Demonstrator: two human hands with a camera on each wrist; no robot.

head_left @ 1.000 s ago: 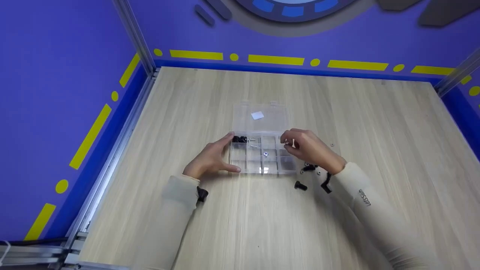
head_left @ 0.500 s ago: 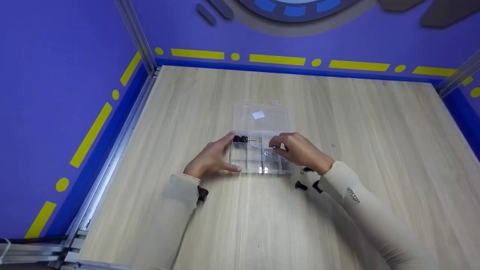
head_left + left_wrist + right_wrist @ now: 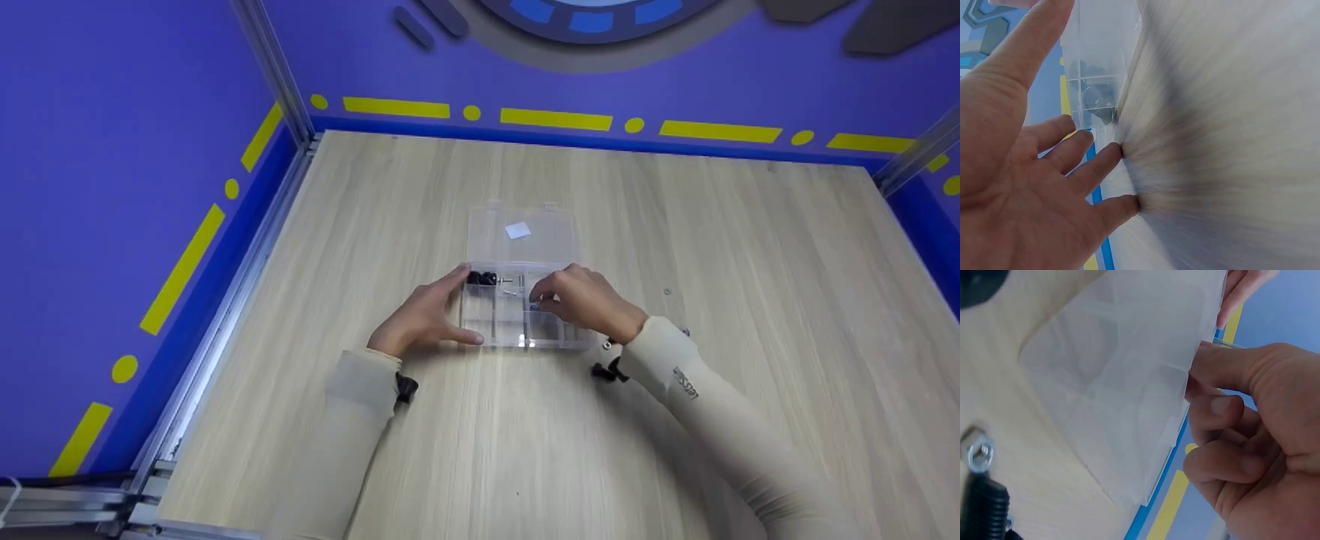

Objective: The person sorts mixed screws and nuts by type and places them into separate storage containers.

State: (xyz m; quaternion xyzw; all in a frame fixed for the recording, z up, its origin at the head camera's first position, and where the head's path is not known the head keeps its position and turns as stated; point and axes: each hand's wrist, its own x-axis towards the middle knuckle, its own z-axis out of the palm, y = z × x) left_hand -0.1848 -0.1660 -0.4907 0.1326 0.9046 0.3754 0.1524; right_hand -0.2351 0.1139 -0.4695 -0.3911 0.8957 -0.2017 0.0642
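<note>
A clear compartment box (image 3: 510, 330) lies with its lid folded back. My left hand (image 3: 416, 319) is around its left side, with straight, spread fingers; in the left wrist view the fingertips (image 3: 1114, 151) are beside the box wall. My right hand (image 3: 592, 300) reaches over the right half, thumb and index finger pinched together and dipping into a middle compartment at a small metal nut. In the right wrist view those fingertips are hidden behind the box wall and the other fingers curl. Black parts (image 3: 481, 278) fill the back left compartment, with silver screws (image 3: 507, 280) beside them.
A white label (image 3: 517, 230) is on the clear lid (image 3: 551, 244) behind the box. To the right of it lie a loose nut (image 3: 667, 291), another nut (image 3: 607, 345) and a black bolt (image 3: 602, 371). Blue walls border the wooden table (image 3: 390, 195).
My right hand has moved left and down from the box's right edge into a middle compartment, carrying a small nut. The left hand has stayed in place.
</note>
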